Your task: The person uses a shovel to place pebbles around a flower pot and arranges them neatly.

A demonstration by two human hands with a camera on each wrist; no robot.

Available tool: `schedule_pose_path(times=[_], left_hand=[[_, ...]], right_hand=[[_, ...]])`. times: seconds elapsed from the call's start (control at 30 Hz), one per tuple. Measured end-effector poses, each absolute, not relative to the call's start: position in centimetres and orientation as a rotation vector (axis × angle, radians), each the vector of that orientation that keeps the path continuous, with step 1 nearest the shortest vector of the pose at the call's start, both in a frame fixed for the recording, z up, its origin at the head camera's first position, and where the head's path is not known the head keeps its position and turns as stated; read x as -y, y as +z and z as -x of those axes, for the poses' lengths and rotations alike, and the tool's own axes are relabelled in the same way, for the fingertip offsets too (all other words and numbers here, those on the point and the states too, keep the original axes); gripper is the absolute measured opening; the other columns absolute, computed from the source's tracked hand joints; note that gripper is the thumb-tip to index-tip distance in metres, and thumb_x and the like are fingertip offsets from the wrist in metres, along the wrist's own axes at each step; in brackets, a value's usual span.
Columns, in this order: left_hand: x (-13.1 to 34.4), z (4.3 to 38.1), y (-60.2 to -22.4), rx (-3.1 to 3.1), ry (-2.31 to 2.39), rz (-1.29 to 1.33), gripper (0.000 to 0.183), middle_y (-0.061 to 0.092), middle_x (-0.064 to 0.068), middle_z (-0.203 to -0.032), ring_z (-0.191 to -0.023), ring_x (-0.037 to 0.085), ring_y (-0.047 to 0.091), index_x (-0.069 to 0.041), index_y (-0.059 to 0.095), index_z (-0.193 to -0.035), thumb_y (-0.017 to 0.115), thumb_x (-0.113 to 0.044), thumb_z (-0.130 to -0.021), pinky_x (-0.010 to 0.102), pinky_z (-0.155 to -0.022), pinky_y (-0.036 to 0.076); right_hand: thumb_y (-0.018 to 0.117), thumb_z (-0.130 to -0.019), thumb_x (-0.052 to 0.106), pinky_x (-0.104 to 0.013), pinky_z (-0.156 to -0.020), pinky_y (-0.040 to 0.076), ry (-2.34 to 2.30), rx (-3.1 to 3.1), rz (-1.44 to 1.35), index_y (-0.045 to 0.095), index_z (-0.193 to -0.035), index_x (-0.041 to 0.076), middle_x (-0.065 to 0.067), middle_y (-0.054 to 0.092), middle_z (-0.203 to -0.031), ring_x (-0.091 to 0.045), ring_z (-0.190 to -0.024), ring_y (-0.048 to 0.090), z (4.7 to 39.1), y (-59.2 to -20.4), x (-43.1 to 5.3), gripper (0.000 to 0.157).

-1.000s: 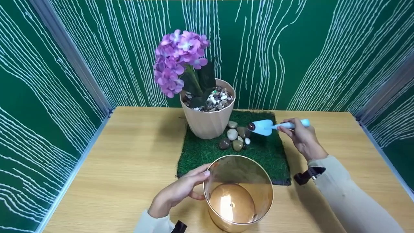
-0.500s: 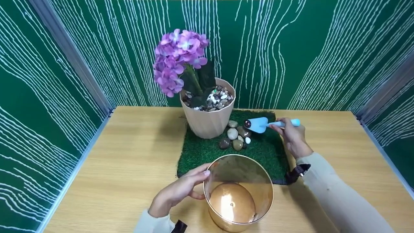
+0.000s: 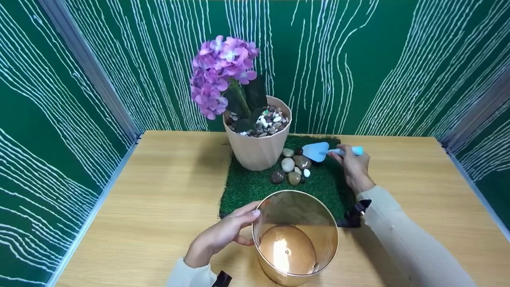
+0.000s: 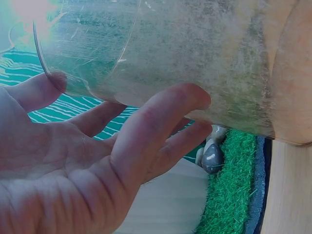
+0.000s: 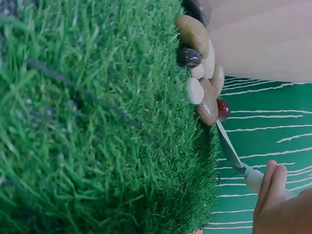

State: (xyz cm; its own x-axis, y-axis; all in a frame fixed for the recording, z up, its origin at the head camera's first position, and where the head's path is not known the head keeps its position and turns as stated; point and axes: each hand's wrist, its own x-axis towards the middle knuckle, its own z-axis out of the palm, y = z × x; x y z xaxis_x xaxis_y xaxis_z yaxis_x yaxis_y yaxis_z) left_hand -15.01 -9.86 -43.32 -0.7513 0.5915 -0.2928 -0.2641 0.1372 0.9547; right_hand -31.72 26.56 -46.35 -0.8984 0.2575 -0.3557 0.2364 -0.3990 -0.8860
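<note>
My right hand [image 3: 356, 167] grips the handle of a small light-blue trowel [image 3: 316, 152], its blade pointing left. At the blade's tip a dark red stone [image 5: 223, 108] rests against the heap of pebbles [image 3: 287, 164] on the artificial grass mat [image 3: 255, 195]. In the right wrist view the trowel [image 5: 229, 148] comes up beside a brown stone [image 5: 207, 103]. My left hand [image 3: 225, 231] holds a see-through amber pot [image 3: 287, 251] by its left side, thumb at the rim. In the left wrist view its fingers bend against the pot's wall [image 4: 204, 58].
Behind the pebbles, a pale ribbed flowerpot [image 3: 257, 151] stands on the mat, filled with small gravel [image 3: 273, 121] and a purple artificial hydrangea [image 3: 223, 73]. The wooden table [image 3: 167, 179] ends at green walls [image 3: 318, 59] with white wavy lines.
My right hand has moved left with the trowel. The dark red stone has gone from the blade's front end to a place among the pebbles. My left hand keeps its hold on the amber pot.
</note>
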Motion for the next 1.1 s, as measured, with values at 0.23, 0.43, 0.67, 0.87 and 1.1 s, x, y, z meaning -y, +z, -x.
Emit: schedule_pose_path(times=[0.23,0.43,0.67,0.87,1.1], left_hand=[[9.9,15.1,-43.3,-1.769,1.684,-0.311,0.055,0.039,0.013,-0.167,-0.161,0.037,0.027,-0.017,0.036,-0.165,0.037,-0.037,-0.114,0.051,-0.097,0.059],[9.9,15.0,-43.3,-1.769,1.681,-0.319,0.056,0.037,0.015,-0.168,-0.161,0.038,0.026,-0.015,0.034,-0.166,0.037,-0.038,-0.114,0.053,-0.098,0.06],[10.0,15.0,-43.4,-1.773,1.681,-0.323,0.056,0.037,0.014,-0.168,-0.162,0.039,0.026,-0.016,0.035,-0.166,0.037,-0.037,-0.114,0.053,-0.098,0.06],[9.9,14.9,-43.4,-1.765,1.702,-0.32,0.057,0.036,0.016,-0.169,-0.162,0.039,0.025,-0.014,0.032,-0.167,0.038,-0.035,-0.114,0.048,-0.095,0.06],[9.9,15.0,-43.3,-1.759,1.701,-0.322,0.056,0.039,0.015,-0.167,-0.162,0.04,0.024,-0.015,0.034,-0.166,0.037,-0.037,-0.114,0.049,-0.096,0.06]], right_hand=[[0.052,-0.11,0.015,-0.02,-0.089,0.059,2.428,1.85,0.561,0.065,-0.119,0.006,0.001,0.075,-0.095,-0.006,-0.085,0.08,31.6,-46.7,-26.5,0.019],[0.052,-0.109,0.015,-0.023,-0.092,0.058,2.269,1.967,0.488,0.068,-0.122,0.005,0.003,0.074,-0.096,-0.004,-0.086,0.079,31.2,-47.2,-26.4,0.022],[0.057,-0.108,0.015,-0.018,-0.085,0.06,2.148,2.006,0.396,0.066,-0.131,-0.004,0.003,0.072,-0.102,-0.001,-0.086,0.077,30.5,-47.2,-26.6,0.031],[0.058,-0.108,0.012,-0.018,-0.086,0.059,2.161,1.941,0.299,0.064,-0.129,-0.009,0.004,0.075,-0.098,-0.003,-0.085,0.079,29.3,-46.6,-27.5,0.031],[0.059,-0.107,0.008,-0.019,-0.086,0.058,2.133,1.946,0.132,0.069,-0.122,-0.007,0.006,0.078,-0.099,-0.004,-0.087,0.079,27.7,-46.7,-29.1,0.024]])
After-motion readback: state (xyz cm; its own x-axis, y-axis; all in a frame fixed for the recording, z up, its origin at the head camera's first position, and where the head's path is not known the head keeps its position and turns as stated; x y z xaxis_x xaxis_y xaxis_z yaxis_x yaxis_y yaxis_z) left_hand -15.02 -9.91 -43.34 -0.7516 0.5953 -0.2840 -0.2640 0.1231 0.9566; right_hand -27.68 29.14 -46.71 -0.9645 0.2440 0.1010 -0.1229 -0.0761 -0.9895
